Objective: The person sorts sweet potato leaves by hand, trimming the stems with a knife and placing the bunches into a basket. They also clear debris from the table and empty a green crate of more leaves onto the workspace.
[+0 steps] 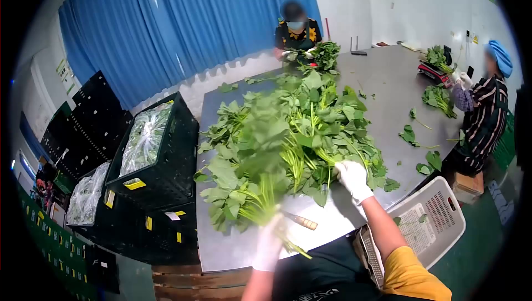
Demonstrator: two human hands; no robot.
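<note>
My left hand (269,241), in a white glove and blurred by motion, is closed around the stems of a bunch of leafy greens (265,193) at the table's near edge. The bunch stands upright, its leaves smeared. A knife with a wooden handle (302,221) lies beside this hand. My right hand (353,180), gloved too, reaches to the near right side of a large heap of leafy greens (316,115). Its fingers are bent together at a stem there; the fingertips are partly hidden among the greens.
The metal table (393,107) carries loose sprigs on its right. Two other people (299,38) (485,107) handle greens, one beside a red scale (435,74). A pale plastic basket (443,218) sits right of me. Dark crates (166,162) with bagged greens stand left.
</note>
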